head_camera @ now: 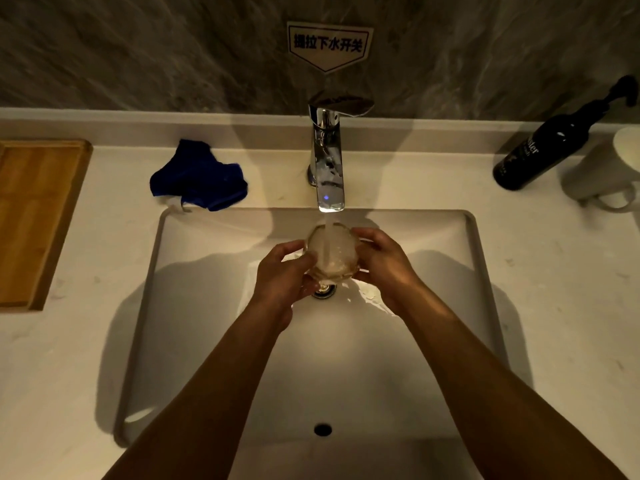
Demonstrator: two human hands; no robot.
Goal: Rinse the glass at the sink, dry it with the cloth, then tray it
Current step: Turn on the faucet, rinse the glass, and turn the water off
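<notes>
Both of my hands hold a clear glass (341, 252) over the middle of the white sink (450, 244). Water runs from the chrome faucet (327, 161) straight into the glass, which is full and foaming. My left hand (282, 275) grips its left side and my right hand (382, 265) grips its right side. A crumpled blue cloth (199, 176) lies on the counter behind the sink's left corner. A wooden tray (34, 216) lies flat at the far left of the counter.
A black pump bottle (547, 147) and a white mug (606, 171) stand at the back right of the counter. The drain (325, 291) sits just below the glass. An overflow hole (322, 429) marks the sink's near wall. A stone wall with a sign rises behind.
</notes>
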